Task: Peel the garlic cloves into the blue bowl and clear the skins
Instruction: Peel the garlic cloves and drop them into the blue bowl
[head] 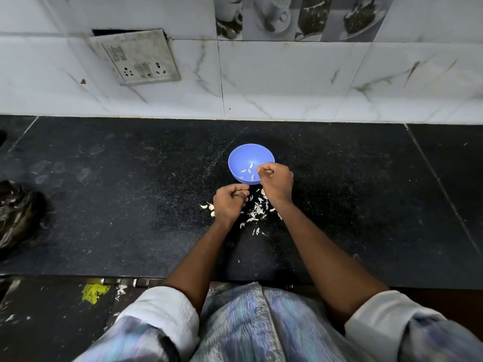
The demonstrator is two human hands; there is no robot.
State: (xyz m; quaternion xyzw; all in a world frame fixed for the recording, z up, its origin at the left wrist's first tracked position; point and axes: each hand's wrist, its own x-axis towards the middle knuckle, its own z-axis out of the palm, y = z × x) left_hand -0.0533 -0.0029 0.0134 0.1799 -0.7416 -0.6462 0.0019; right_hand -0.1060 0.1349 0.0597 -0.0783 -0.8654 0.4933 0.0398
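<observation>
Centrally, item one: bowl [241, 158], blue, upright on the table [130, 205], near the wall side. Contents: a few pale cloves [248, 171] on its floor; count unclear at this size.

Item two: right hand [275, 182], fingers curled, fingertips pinched together over the near right rim of the bowl. What they pinch is too small to make out; judged a clove about to be dropped in, or a scrap of skin.

Item three: left hand [230, 205], fingers curled in a loose fist, just in front of the bowl, apart from the right hand. Whether it holds a clove cannot be told.

Item four: skins [257, 211], a scatter of pale flakes on the table between and under the two hands, a few more left of the left hand.

Item five: dark plastic bag [18, 212], far left edge of the table, well apart from the work.

Item six: wall [287, 82], marble-look tiles, with a switch plate [138, 58] hanging askew.

Risks, as judged:
- Skin clinging to the right fingertips may fall into the bowl with the clove, since the pinch sits right over the rim.
- A knock of the right wrist on the rim could tip the light bowl.
- Skins are dry and light; a sweeping forearm could send them off the near table edge to the floor.
</observation>
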